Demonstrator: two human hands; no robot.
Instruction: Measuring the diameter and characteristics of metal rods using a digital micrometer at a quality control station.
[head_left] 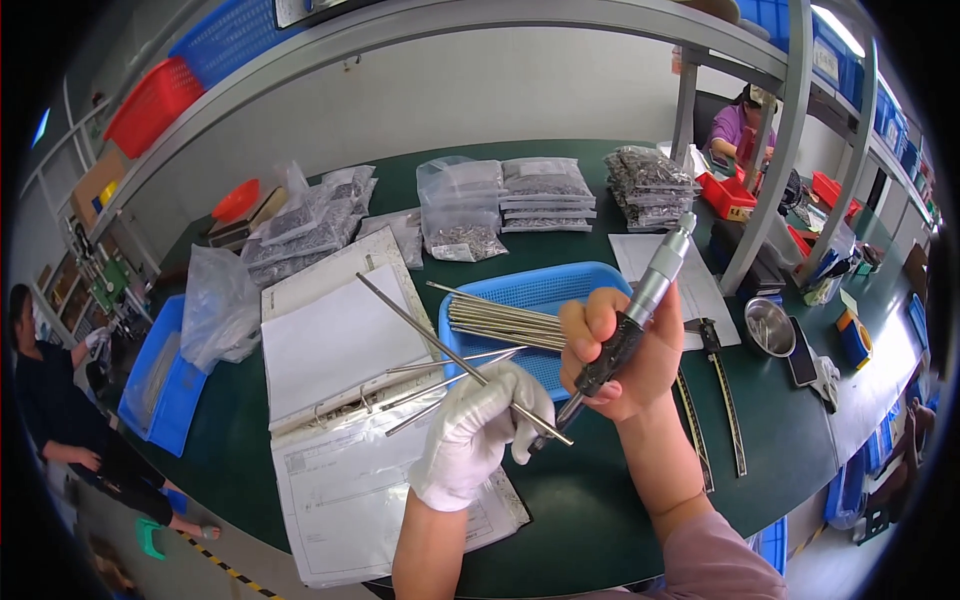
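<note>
My left hand (pixel 465 440), in a white glove, is closed around a thin metal rod (pixel 415 322), which slants from upper left to lower right. My bare right hand (pixel 640 375) grips a micrometer (pixel 655 285) with a silver thimble and a dark frame. The micrometer's lower end comes close to the rod's near end beside my gloved fingers; whether they touch I cannot tell. Behind my hands, a blue basket (pixel 540 288) holds a bundle of similar rods (pixel 505 325). A few loose rods (pixel 415 392) lie over the open binder (pixel 340 350), partly hidden by my left hand.
Bagged small metal parts (pixel 545 190) stand along the back of the green table (pixel 580 510). To the right are a caliper (pixel 722 400), a metal bowl (pixel 768 328), a phone (pixel 802 352) and a shelf post (pixel 770 190). One person (pixel 738 125) sits at back right, another (pixel 60 400) at far left.
</note>
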